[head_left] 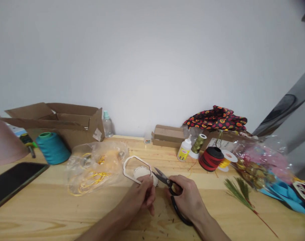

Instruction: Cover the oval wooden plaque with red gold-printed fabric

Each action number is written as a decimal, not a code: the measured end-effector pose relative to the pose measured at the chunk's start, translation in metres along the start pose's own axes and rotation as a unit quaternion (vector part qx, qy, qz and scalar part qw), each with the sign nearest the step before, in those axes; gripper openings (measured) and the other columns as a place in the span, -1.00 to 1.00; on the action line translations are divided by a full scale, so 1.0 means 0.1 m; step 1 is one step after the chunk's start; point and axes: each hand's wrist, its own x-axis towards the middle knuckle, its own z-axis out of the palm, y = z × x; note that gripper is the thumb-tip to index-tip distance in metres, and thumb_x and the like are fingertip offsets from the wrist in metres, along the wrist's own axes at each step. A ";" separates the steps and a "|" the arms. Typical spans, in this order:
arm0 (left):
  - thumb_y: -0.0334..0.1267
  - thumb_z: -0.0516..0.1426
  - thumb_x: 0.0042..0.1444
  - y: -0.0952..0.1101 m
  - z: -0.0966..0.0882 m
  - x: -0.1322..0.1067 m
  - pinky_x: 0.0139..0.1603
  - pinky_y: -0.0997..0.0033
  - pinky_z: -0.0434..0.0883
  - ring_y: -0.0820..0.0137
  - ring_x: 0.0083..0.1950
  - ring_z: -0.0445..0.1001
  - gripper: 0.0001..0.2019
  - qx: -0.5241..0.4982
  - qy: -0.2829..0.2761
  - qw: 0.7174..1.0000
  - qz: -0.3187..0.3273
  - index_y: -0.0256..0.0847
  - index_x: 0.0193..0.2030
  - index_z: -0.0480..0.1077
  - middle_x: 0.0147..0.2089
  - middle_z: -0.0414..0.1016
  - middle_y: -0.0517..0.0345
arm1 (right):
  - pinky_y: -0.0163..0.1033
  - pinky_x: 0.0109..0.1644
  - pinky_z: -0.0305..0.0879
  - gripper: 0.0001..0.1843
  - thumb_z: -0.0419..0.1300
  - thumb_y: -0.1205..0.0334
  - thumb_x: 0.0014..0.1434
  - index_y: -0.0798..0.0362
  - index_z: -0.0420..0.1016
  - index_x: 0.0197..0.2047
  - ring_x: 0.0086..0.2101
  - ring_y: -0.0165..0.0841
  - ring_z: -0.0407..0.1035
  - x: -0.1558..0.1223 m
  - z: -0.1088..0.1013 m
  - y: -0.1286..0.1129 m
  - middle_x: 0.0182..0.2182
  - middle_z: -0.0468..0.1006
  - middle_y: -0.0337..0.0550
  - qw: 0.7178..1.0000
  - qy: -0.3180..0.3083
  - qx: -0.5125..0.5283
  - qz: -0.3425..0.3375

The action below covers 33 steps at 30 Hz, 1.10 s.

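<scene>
Just left of centre, my left hand [145, 194] is closed with its fingers curled at the lower right edge of a pale, cloud-shaped wooden frame [128, 162]. A pale round disc [140, 172] with a scalloped edge shows through the frame's opening, partly covered by my fingers. My right hand [189, 194] grips black-handled scissors [178, 207], its fingers around the handles. The blades are slightly apart and point up-left, their tips close to the frame and my left fingertips. Whether a thread lies between the blades is too small to tell.
A plastic bag with yellow cords [97, 174], a teal thread cone [52, 149] and a phone [17, 182] lie left. Behind stands an open cardboard box [89, 134]. To the right are a glue bottle [184, 150], a red cord spool [209, 160] and green sprigs [239, 190].
</scene>
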 end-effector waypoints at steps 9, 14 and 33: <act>-0.14 -0.19 0.11 0.01 -0.01 0.00 -0.68 0.50 0.32 0.58 -0.76 0.02 -0.58 0.010 0.001 1.000 0.002 -0.20 -0.73 0.11 -0.79 0.01 0.38 | -0.37 -0.48 0.08 -0.79 0.12 0.39 -0.12 0.01 0.46 -0.36 -0.54 -0.41 0.23 -0.01 -0.01 0.00 -0.54 0.41 -0.25 1.000 -0.014 -0.003 -0.010; -0.14 -0.17 0.09 0.02 -0.01 -0.01 -0.68 0.48 0.33 0.57 -0.75 0.02 -0.59 0.022 0.007 1.000 0.003 -0.19 -0.73 0.10 -0.78 0.02 0.38 | -0.37 -0.46 0.10 -0.77 0.11 0.40 -0.12 0.00 0.46 -0.34 -0.50 -0.40 0.26 -0.02 -0.01 0.01 -0.50 0.45 -0.24 1.000 -0.016 0.005 -0.014; -0.09 -0.17 0.10 0.00 -0.01 0.00 -0.69 0.53 0.29 0.59 -0.76 0.03 -0.58 -0.001 0.007 1.000 -0.005 -0.19 -0.72 0.10 -0.78 0.03 0.38 | -0.36 -0.47 0.11 -0.83 0.11 0.37 -0.10 0.01 0.46 -0.38 -0.48 -0.38 0.30 -0.02 -0.02 -0.02 -0.51 0.46 -0.22 1.000 -0.014 0.003 -0.011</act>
